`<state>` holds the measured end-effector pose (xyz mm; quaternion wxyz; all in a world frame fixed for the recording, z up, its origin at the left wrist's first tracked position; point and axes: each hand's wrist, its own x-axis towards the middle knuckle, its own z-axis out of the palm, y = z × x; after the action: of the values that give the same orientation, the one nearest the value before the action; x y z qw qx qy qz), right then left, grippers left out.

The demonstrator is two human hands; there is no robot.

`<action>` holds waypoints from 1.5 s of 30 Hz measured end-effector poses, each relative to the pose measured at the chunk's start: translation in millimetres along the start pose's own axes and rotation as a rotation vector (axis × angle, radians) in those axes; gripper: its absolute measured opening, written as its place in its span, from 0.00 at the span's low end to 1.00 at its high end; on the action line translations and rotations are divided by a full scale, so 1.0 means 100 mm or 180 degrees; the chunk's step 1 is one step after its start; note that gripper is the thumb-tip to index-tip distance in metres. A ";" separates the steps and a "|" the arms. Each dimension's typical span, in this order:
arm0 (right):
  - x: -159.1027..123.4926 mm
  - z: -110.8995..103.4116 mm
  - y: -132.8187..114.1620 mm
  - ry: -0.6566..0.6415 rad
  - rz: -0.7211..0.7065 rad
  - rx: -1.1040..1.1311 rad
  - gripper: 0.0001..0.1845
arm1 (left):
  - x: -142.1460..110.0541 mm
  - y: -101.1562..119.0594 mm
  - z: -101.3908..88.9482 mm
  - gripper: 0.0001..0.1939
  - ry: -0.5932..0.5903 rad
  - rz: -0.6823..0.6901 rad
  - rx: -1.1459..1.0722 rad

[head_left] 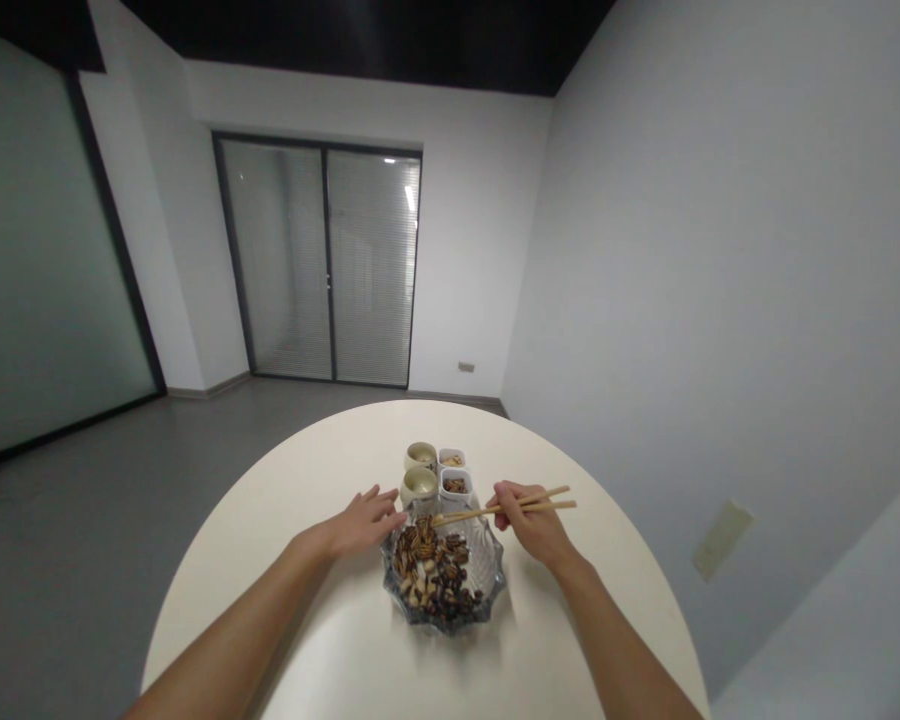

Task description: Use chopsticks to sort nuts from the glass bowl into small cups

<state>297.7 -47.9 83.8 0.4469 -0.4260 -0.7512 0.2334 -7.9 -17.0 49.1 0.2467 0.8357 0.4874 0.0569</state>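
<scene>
Right hand (531,522): pinching wooden chopsticks (487,512), tips held over a scalloped glass bowl (486,562) of mixed nuts (431,572). Left hand (364,523): fingers spread, near the rim, clear of the tips. Small cups (420,487) and square dishes (454,486) stand just beyond, within the chopsticks' reach.

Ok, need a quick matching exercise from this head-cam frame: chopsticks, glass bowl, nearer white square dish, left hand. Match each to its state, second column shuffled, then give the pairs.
Things:
1. chopsticks
2. glass bowl
3. nearer white square dish
4. left hand

States:
A. open, fingers spread, holding nothing
B. heaped with mixed nuts
C. gripped in the right hand
D. holding a small amount of dark pieces

Pairs: 1-C, 2-B, 3-D, 4-A
</scene>
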 end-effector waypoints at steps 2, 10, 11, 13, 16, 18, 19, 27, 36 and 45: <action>0.00 0.00 0.01 0.0030 0.0006 0.0016 0.26 | 0.00 0.00 0.00 0.38 0.0014 -0.0001 0.0007; 0.00 0.01 0.04 0.0202 0.0075 0.0122 0.27 | 0.00 -0.01 0.01 0.38 0.0017 -0.0035 0.0017; 0.00 0.01 0.04 0.0169 0.0078 0.0116 0.27 | 0.00 0.00 0.01 0.38 0.0017 -0.0043 0.0025; 0.00 0.01 0.04 0.0159 0.0081 0.0105 0.27 | 0.00 0.01 0.00 0.39 0.0012 -0.0055 0.0034; 0.00 0.01 0.05 0.0239 0.0084 0.0124 0.28 | 0.00 0.00 0.01 0.38 -0.0006 -0.0021 0.0017; 0.01 0.01 0.04 0.0294 0.0099 0.0175 0.28 | 0.00 -0.01 0.01 0.38 -0.0002 0.0026 -0.0002; 0.01 0.01 0.04 0.0345 0.0107 0.0214 0.29 | 0.01 -0.02 0.02 0.38 0.0007 0.0035 -0.0009; 0.04 0.02 0.11 0.1439 0.0111 0.0337 0.28 | 0.00 0.00 0.01 0.37 0.0007 0.0007 0.0009; 0.12 0.14 0.36 0.1658 0.0380 0.0090 0.27 | -0.01 0.01 0.00 0.36 0.0012 0.0017 -0.0021; 0.15 0.20 0.46 0.1397 0.0418 0.0134 0.28 | -0.03 0.04 -0.02 0.35 -0.0018 -0.0032 -0.0019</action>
<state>297.0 -10.4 47.4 0.5922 -0.5052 -0.6016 0.1793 -6.8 -20.7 53.3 0.2508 0.8326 0.4907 0.0548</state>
